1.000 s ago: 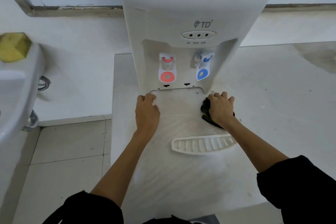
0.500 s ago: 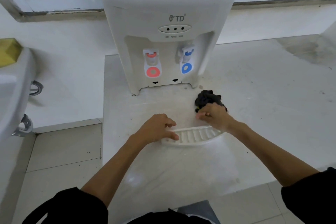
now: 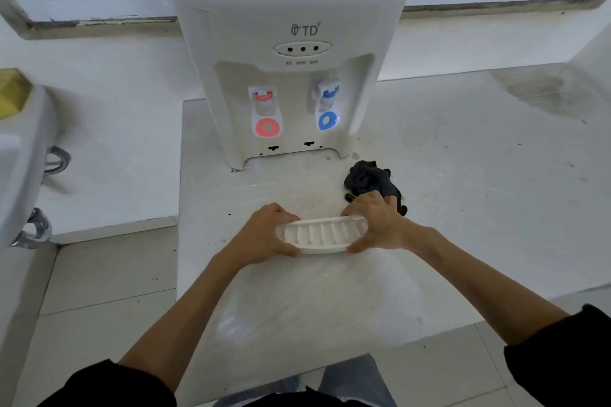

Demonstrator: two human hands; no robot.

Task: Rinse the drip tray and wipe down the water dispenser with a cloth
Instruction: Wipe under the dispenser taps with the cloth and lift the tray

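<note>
The white ribbed drip tray (image 3: 322, 235) is held just above the counter, tilted toward me. My left hand (image 3: 264, 235) grips its left end and my right hand (image 3: 377, 225) grips its right end. A crumpled black cloth (image 3: 367, 177) lies on the counter right behind my right hand. The white water dispenser (image 3: 287, 53), with a red tap and a blue tap, stands at the back of the counter; the slot at its base is empty.
The white counter (image 3: 463, 192) runs right and ends at a left edge over a tiled floor (image 3: 99, 291). A white sink (image 3: 20, 155) with a yellow sponge (image 3: 11, 92) stands at far left. A window frame runs behind the dispenser.
My hands left the dispenser's base and the cloth, came back to the drip tray and gripped its two ends. The tray has been lifted and tilted off the counter.
</note>
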